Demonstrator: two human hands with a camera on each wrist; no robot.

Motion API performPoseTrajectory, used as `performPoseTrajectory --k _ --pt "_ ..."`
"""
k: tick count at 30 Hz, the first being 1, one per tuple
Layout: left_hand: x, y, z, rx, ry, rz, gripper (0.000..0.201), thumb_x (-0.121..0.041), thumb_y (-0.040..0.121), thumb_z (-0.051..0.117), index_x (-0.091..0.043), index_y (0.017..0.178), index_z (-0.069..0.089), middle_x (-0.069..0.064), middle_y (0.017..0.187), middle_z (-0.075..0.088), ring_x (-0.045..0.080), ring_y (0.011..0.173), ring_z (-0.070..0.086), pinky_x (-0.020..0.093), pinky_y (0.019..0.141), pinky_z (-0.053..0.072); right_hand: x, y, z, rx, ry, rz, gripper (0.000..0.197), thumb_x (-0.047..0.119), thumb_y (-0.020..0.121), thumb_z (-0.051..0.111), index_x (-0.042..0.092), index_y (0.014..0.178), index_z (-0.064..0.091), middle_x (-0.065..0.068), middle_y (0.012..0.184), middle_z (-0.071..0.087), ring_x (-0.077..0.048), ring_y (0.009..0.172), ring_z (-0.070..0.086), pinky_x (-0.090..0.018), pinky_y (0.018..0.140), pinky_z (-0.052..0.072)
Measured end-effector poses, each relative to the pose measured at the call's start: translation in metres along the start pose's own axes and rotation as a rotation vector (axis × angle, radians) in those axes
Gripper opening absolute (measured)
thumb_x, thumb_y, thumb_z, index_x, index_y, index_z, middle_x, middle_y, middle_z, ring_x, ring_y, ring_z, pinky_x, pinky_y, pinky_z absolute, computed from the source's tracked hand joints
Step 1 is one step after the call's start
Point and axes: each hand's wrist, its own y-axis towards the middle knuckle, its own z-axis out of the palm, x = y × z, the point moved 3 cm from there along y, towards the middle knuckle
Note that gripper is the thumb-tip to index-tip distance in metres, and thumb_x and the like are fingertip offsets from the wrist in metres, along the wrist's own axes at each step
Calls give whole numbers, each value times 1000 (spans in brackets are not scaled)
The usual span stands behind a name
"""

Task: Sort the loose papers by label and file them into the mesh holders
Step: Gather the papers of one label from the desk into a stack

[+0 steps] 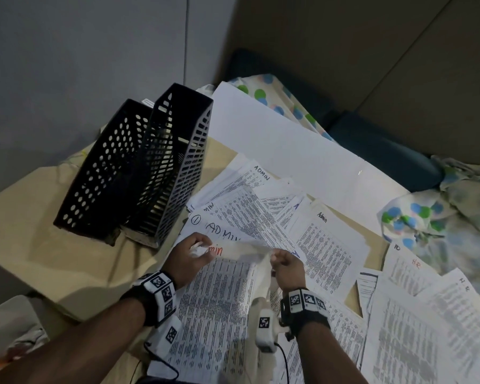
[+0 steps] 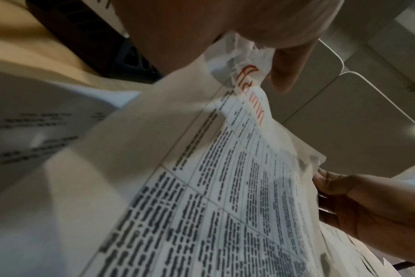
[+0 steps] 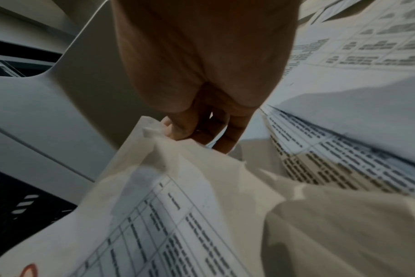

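Observation:
A printed sheet [image 1: 219, 295] labelled "Admin" in red is lifted off the pile by both hands. My left hand [image 1: 197, 252] pinches its crumpled top left corner, beside the red label [image 2: 251, 90]. My right hand [image 1: 281, 259] pinches the top right corner [image 3: 154, 131]. The sheet's top edge is stretched between the hands and its right side is folded. Two black mesh holders [image 1: 139, 167] stand side by side to the upper left of the hands, with only a little paper showing inside. Loose sheets marked "ADMIN" [image 1: 261, 217] lie beneath and beyond the held sheet.
Sheets marked "HR" [image 1: 416, 273] are spread at the right. A large blank white board [image 1: 288, 151] lies behind the pile. Dotted bedding [image 1: 427, 217] is bunched at the far right. The papers rest on a tan cardboard surface [image 1: 39, 217], with a wall behind the holders.

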Motion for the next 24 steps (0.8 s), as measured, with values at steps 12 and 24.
performPoseTrajectory --k 12,24 --pt "-9 3 2 -56 -44 23 33 -6 86 60 -37 96 65 -14 112 63 1 97 62 22 78 52 0 -20 18 120 -132 -189 69 64 82 52 11 126 50 6 109 57 -11 95 55 -21 77 44" --pt "-3 -2 11 82 73 -82 54 -24 85 62 -27 134 40 -6 122 58 15 112 56 26 86 46 21 -7 13 74 -254 -241 59 16 94 55 23 141 20 -5 103 62 -21 87 64 -28 74 48"
